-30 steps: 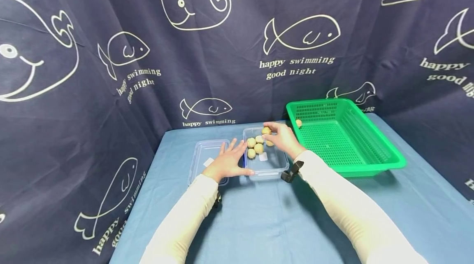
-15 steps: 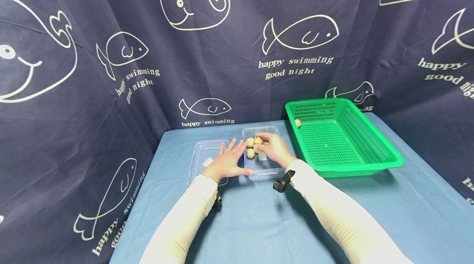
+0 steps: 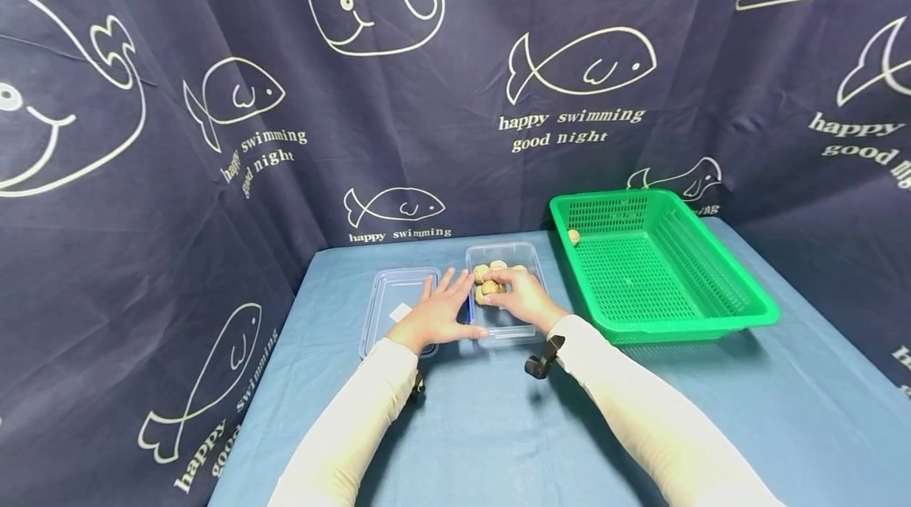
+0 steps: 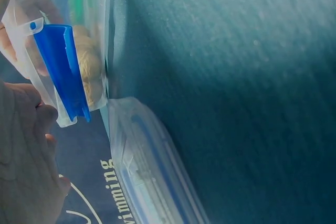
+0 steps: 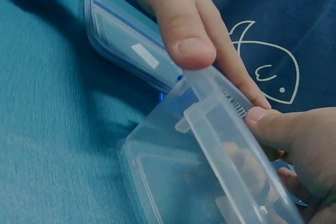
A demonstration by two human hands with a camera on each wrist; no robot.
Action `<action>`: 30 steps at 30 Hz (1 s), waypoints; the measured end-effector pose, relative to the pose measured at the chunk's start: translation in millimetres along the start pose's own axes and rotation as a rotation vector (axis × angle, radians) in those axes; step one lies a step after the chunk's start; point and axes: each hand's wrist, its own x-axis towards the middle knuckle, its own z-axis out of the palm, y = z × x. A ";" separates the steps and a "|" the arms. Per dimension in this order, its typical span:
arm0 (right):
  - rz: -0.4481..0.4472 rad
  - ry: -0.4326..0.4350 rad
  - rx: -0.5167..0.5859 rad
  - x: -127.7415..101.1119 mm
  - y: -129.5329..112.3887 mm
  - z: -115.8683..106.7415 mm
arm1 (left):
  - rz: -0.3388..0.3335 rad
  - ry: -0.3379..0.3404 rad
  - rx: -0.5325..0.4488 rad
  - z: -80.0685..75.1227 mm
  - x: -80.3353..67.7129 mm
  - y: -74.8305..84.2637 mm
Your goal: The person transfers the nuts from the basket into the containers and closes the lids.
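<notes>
- The counter [image 3: 498, 428] is covered in blue cloth.
- A clear plastic box [image 3: 523, 329] stands near its middle.
- A clear lid [image 3: 387, 305] lies flat just left of the box.
- A green basket [image 3: 712, 317] sits at the right.

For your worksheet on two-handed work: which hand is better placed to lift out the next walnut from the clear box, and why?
Right. The right hand is already inside the clear box, fingers among the walnuts. The left hand lies flat against the box's outer wall beside the lid, probably steadying it.
</notes>
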 end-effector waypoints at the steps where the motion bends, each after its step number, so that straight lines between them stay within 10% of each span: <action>1: -0.007 -0.004 -0.006 0.1 -0.1 -0.2 | 0.000 -0.003 0.001 -0.4 -0.4 0.2; 17: -0.111 -0.122 -0.189 -1.1 -8.2 3.0 | -0.017 -0.019 -0.021 1.5 -1.1 -1.0; 30: -0.049 -0.127 -0.129 0.5 -9.7 3.7 | 0.003 -0.008 -0.042 1.2 -1.3 -2.4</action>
